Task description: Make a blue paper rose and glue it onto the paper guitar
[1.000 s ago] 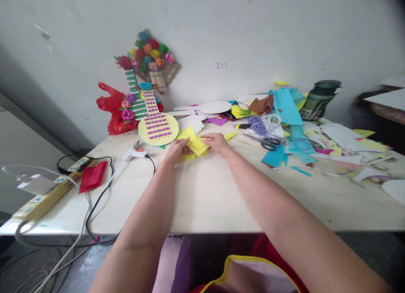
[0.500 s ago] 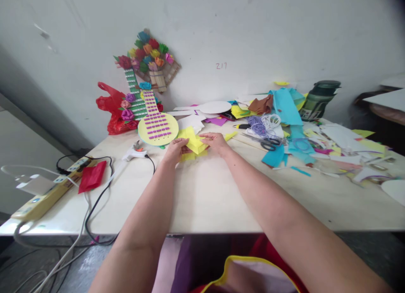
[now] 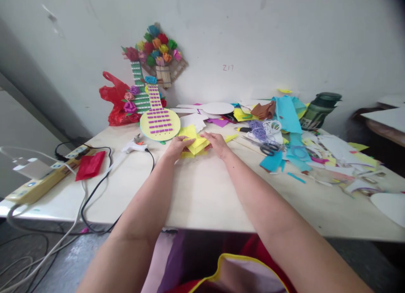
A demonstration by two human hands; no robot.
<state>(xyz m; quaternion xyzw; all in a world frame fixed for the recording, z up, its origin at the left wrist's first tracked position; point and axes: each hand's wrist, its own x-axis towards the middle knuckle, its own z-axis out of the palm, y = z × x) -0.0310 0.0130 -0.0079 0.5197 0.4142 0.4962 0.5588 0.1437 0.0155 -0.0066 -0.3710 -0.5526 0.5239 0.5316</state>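
A folded sheet of yellow paper (image 3: 196,144) is held between both hands over the table's middle. My left hand (image 3: 178,148) has its fingers closed on the paper's left side. On the right side, my right hand (image 3: 215,143) pinches it, thumb on top. More yellow paper lies beneath and to the right of my hands. Just behind stands a yellow guitar-shaped piece (image 3: 160,123) with purple strips. White paper (image 3: 193,121) lies behind the yellow sheet.
On the left are a glue gun (image 3: 134,146), a red packet (image 3: 90,165) and a power strip (image 3: 44,181) with cables. Scissors (image 3: 267,149), yarn (image 3: 261,129), blue paper (image 3: 286,114), scraps and a green bottle (image 3: 321,111) occupy the right. Paper flowers (image 3: 158,46) stand at the wall.
The camera view has tilted and shifted slightly. My right fingers have closed in on the yellow paper, and its folded flap sits a little differently between my hands.
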